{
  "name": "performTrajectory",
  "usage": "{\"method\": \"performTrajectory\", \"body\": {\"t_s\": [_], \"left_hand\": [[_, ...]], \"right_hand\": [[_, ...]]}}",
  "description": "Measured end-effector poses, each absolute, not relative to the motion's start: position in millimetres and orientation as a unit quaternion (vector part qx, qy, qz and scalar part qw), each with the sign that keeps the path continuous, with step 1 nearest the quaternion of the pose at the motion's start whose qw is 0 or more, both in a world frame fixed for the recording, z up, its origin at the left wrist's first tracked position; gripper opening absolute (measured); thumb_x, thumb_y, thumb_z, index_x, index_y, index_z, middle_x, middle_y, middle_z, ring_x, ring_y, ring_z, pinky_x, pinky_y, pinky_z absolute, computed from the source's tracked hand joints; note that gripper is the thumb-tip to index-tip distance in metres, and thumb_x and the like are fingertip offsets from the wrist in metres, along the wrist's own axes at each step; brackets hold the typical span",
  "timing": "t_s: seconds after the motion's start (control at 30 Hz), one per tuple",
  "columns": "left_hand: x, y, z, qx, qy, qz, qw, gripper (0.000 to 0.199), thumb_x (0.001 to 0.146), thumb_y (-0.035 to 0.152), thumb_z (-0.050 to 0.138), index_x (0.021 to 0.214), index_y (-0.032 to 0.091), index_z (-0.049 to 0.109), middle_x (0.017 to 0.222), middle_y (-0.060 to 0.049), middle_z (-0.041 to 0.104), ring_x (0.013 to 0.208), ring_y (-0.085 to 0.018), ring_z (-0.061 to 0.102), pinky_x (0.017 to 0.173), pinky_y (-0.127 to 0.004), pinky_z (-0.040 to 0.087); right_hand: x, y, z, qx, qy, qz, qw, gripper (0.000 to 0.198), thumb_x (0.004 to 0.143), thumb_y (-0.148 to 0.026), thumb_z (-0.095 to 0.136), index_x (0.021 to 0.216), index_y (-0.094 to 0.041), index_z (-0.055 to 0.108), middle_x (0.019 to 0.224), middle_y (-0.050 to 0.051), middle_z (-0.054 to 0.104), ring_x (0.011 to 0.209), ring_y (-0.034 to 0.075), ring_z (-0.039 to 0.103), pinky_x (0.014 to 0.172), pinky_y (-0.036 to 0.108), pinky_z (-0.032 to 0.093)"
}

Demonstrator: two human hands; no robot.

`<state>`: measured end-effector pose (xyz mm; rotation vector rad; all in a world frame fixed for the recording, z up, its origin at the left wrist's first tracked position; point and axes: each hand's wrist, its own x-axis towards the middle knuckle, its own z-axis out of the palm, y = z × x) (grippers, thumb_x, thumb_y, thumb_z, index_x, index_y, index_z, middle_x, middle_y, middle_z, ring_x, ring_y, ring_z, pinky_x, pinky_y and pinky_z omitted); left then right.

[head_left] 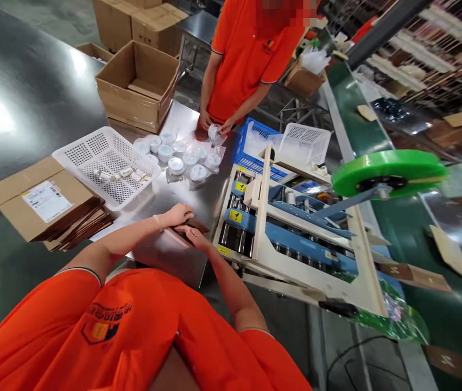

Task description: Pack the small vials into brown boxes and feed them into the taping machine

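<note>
A small brown cardboard box [178, 237] is on the metal table in front of my body. My left hand [177, 214] bends over its far side, fingers curled against the cardboard. At the box's right end, my right hand [196, 238] grips it, the fingers pointing toward my left hand. Both hands partly cover the box, so its inside is hidden. Just beyond them, several round white containers in clear plastic bags [176, 165] lie on the table. Left of these, a white perforated basket [88, 147] holds several small white and gold items.
Flattened cardboard boxes [14, 203] are stacked at the left, the top one labelled. A large open carton [112, 96] stands behind the basket. On the right is a roller sealing machine [308, 260] with a green tape roll [426, 165]. Across the table, a co-worker [247, 65] handles a bagged container.
</note>
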<state>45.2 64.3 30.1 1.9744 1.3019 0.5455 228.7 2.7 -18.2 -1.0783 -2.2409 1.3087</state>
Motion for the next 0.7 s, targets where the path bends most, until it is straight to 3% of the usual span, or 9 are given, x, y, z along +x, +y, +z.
{"method": "performTrajectory", "body": {"t_s": [0.1,0.17,0.23,0.3,0.4,0.5,0.6,0.7], "left_hand": [[18,51,34,0.763,0.544,0.204,0.284,0.037,0.098,0.035,0.067,0.127,0.013,0.074,0.126,-0.021,0.074,0.124,-0.038,0.068,0.112,-0.053,0.053],[-3,35,31,0.764,0.557,0.175,0.276,0.040,0.097,0.045,0.071,0.120,0.013,0.074,0.119,-0.021,0.073,0.118,-0.040,0.069,0.108,-0.055,0.055],[-14,19,25,0.790,0.507,0.142,0.313,0.039,0.092,0.049,0.078,0.113,0.017,0.075,0.112,-0.016,0.074,0.109,-0.036,0.071,0.103,-0.049,0.057],[-13,9,18,0.822,0.446,0.114,0.336,0.029,0.092,0.043,0.078,0.109,0.019,0.077,0.110,-0.013,0.074,0.108,-0.033,0.071,0.104,-0.045,0.056],[1,14,12,0.848,0.404,0.071,0.336,0.016,0.096,0.032,0.068,0.095,0.019,0.077,0.104,-0.014,0.075,0.112,-0.034,0.070,0.107,-0.049,0.052],[15,33,13,0.845,0.425,0.042,0.323,0.008,0.090,0.027,0.071,0.088,0.020,0.076,0.102,-0.017,0.074,0.120,-0.039,0.065,0.106,-0.055,0.049],[22,41,16,0.839,0.446,0.023,0.310,0.011,0.085,0.023,0.072,0.096,0.020,0.075,0.112,-0.019,0.072,0.127,-0.042,0.059,0.107,-0.062,0.047],[22,30,11,0.809,0.511,0.070,0.281,0.028,0.086,0.025,0.076,0.112,0.019,0.069,0.132,-0.021,0.065,0.130,-0.043,0.055,0.111,-0.064,0.044]], "right_hand": [[228,8,-26,-0.413,-0.725,0.491,0.249,0.043,0.109,-0.048,0.051,0.118,-0.018,0.081,0.120,0.012,0.083,0.114,0.025,0.078,0.106,0.041,0.061],[227,3,-31,-0.436,-0.701,0.490,0.280,0.042,0.107,-0.052,0.055,0.112,-0.019,0.081,0.114,0.011,0.084,0.110,0.025,0.079,0.104,0.040,0.062],[225,-2,-33,-0.451,-0.689,0.489,0.288,0.042,0.106,-0.053,0.056,0.107,-0.019,0.081,0.109,0.010,0.084,0.105,0.024,0.079,0.101,0.038,0.062],[224,-3,-29,-0.455,-0.693,0.488,0.275,0.041,0.107,-0.052,0.056,0.105,-0.020,0.081,0.107,0.009,0.084,0.102,0.023,0.079,0.099,0.038,0.063],[227,8,-14,-0.454,-0.729,0.455,0.236,0.038,0.107,-0.049,0.057,0.107,-0.019,0.081,0.104,0.009,0.084,0.099,0.024,0.078,0.096,0.039,0.063],[234,32,6,-0.507,-0.762,0.320,0.243,0.036,0.107,-0.046,0.063,0.124,-0.019,0.079,0.114,0.013,0.082,0.112,0.031,0.075,0.107,0.047,0.060],[237,53,15,-0.549,-0.775,0.214,0.230,0.062,0.097,-0.053,0.079,0.147,-0.016,0.070,0.140,0.021,0.073,0.139,0.039,0.064,0.121,0.056,0.049],[233,50,6,-0.545,-0.798,0.223,0.126,0.087,0.081,-0.065,0.092,0.148,-0.014,0.070,0.149,0.024,0.069,0.144,0.044,0.058,0.118,0.055,0.050]]}}
